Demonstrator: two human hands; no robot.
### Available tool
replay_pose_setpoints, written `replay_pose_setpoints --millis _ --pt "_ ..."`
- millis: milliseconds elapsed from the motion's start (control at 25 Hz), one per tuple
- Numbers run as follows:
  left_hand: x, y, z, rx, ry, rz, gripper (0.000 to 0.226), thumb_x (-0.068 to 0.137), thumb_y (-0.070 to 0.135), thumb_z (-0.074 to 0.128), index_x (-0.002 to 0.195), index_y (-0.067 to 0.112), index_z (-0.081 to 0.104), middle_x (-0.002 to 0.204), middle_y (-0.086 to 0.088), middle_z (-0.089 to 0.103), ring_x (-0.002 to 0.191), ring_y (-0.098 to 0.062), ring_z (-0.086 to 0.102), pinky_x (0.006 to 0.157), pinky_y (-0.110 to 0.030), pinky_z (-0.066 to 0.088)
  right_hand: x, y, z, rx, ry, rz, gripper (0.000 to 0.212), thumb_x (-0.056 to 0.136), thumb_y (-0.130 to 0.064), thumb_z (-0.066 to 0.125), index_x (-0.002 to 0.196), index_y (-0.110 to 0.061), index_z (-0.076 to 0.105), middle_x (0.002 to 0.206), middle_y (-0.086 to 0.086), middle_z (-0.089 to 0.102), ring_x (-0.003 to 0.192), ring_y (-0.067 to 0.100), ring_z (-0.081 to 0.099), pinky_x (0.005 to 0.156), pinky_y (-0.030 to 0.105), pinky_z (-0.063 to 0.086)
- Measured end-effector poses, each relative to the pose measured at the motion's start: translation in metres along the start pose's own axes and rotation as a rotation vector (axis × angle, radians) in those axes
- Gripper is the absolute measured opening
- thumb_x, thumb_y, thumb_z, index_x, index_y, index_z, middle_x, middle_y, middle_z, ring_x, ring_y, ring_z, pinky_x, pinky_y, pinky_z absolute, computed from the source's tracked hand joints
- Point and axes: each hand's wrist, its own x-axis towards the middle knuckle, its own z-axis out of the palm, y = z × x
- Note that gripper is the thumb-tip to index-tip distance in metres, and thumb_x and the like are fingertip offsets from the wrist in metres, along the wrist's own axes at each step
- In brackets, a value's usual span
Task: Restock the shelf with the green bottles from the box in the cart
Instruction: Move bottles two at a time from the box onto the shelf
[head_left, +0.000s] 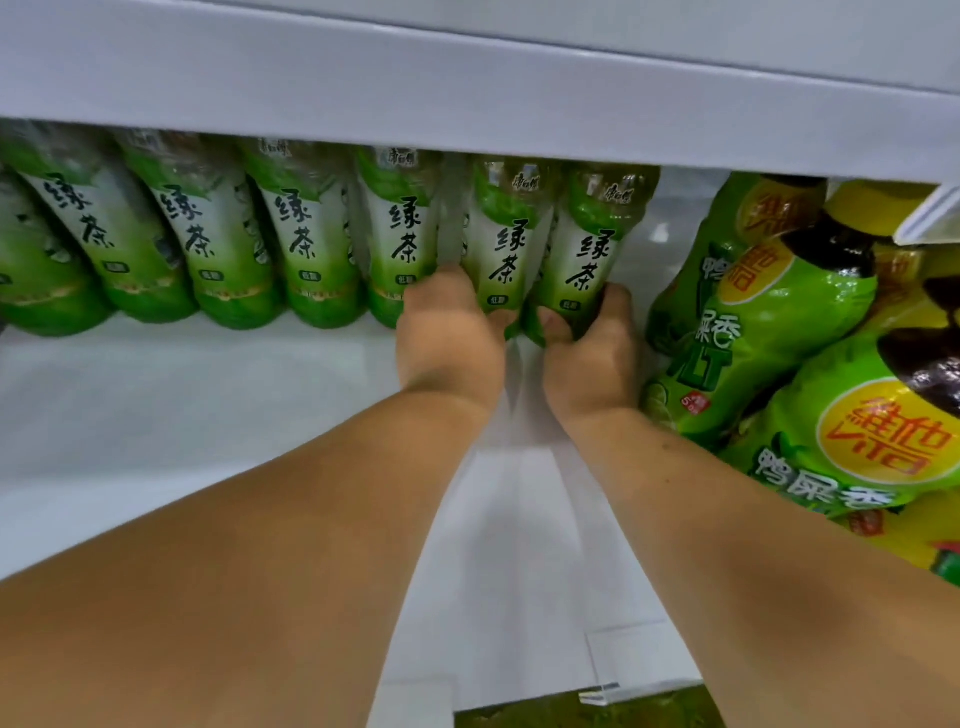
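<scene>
Both my arms reach deep into a white shelf (182, 395). My left hand (449, 332) grips the base of a green tea bottle (506, 244), and my right hand (592, 353) grips the base of the green tea bottle (592, 244) beside it on the right. Both bottles stand at the right end of a row of several green tea bottles (306, 234) along the back of the shelf. Their caps are hidden behind the shelf board above. The box and the cart are out of view.
A white shelf board (467, 93) hangs low overhead. Larger green and yellow lemon tea bottles (769, 312) crowd the right side, close to my right forearm. A clear plastic divider (639, 660) stands at the shelf's front edge.
</scene>
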Motion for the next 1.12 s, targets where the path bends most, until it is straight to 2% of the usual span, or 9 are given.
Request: replay_pose_setpoints --millis 200,520,800,1000,1120 --pt "0.009 0.003 0.005 0.053 0.043 0.005 0.039 0.082 0.038 0.079 0.105 0.010 0.066 0.101 -0.010 0.071 0.095 -0.029 0.067 0.065 -0.026 0.037 0.007 0.005 0.006 0.019 -0.001 -0.050 0.038 0.088 -0.017 0.072 0.121 -0.007 0.056 0.110 0.011 0.070 0.099 0.027 0.064 0.068 0.014 0.034" --pt "0.012 0.007 0.008 0.060 0.066 -0.026 0.039 0.082 0.038 0.080 0.104 0.009 0.066 0.102 -0.011 0.070 0.098 -0.030 0.066 0.065 -0.027 0.037 0.017 0.008 0.014 0.093 -0.061 0.006 0.041 0.090 -0.023 0.070 0.126 -0.016 0.052 0.113 0.003 0.068 0.093 0.013 0.057 0.080 0.021 0.042" --pt "0.010 0.010 0.005 0.078 0.057 -0.047 0.041 0.083 0.038 0.079 0.107 0.008 0.064 0.106 -0.011 0.068 0.102 -0.032 0.065 0.067 -0.029 0.039 0.020 0.010 0.013 0.085 -0.094 0.036 0.037 0.091 -0.029 0.068 0.126 -0.024 0.056 0.110 -0.004 0.069 0.089 0.009 0.054 0.076 0.017 0.038" --pt "0.011 0.014 0.001 0.027 0.046 -0.042 0.054 0.080 0.030 0.082 0.119 0.006 0.053 0.117 -0.015 0.066 0.110 -0.035 0.063 0.082 -0.036 0.049 0.020 0.007 0.011 0.025 -0.115 0.058 0.035 0.093 -0.035 0.065 0.124 -0.024 0.054 0.115 0.001 0.069 0.104 0.023 0.062 0.085 0.029 0.047" --pt "0.011 0.016 -0.004 0.016 0.003 -0.045 0.054 0.082 0.028 0.080 0.122 0.005 0.053 0.119 -0.014 0.066 0.110 -0.033 0.063 0.083 -0.035 0.050 0.019 0.005 0.011 -0.011 -0.112 0.073 0.034 0.093 -0.038 0.063 0.121 -0.020 0.055 0.117 0.004 0.068 0.108 0.028 0.062 0.090 0.036 0.050"
